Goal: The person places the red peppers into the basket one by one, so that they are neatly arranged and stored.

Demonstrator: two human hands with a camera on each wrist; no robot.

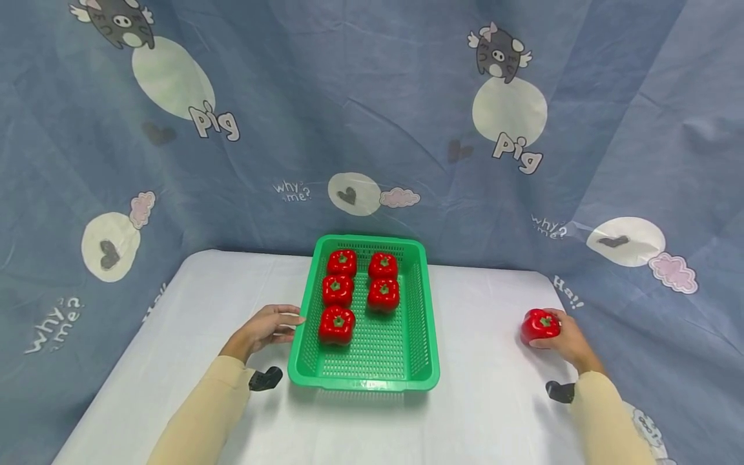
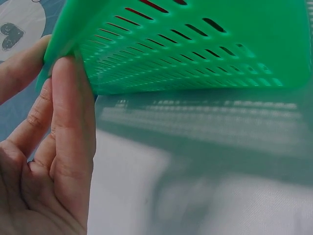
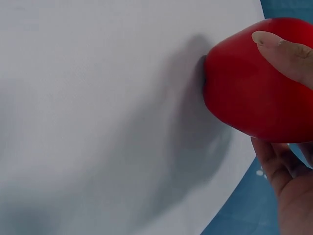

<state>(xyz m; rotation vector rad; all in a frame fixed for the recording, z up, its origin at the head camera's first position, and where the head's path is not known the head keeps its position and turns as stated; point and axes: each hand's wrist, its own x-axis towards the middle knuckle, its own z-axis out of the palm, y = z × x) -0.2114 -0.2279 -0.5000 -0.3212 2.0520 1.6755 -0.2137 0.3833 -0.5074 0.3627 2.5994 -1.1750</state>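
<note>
In the head view, my left hand [image 1: 269, 328] is at the left side of a green plastic basket [image 1: 431, 323]. The left wrist view has its fingertips [image 2: 66, 68] on either side of the basket's rim, pinching it. Inside the basket stand red bell peppers with green stems: three in a left column, the front one [image 1: 336, 325] nearest me, and two in a right column [image 1: 383, 295]. Far to the right, my right hand [image 1: 569, 339] grips another red bell pepper [image 1: 540, 326], thumb on the near side and fingers around the far side.
A white table [image 1: 482, 361] lies under everything, its right edge close by my right hand. Behind and beside it hangs a blue cloth [image 1: 372, 116] printed with pigs and hearts. The basket's slotted walls rise around the peppers, with bare mesh floor [image 1: 363, 358] at its front right.
</note>
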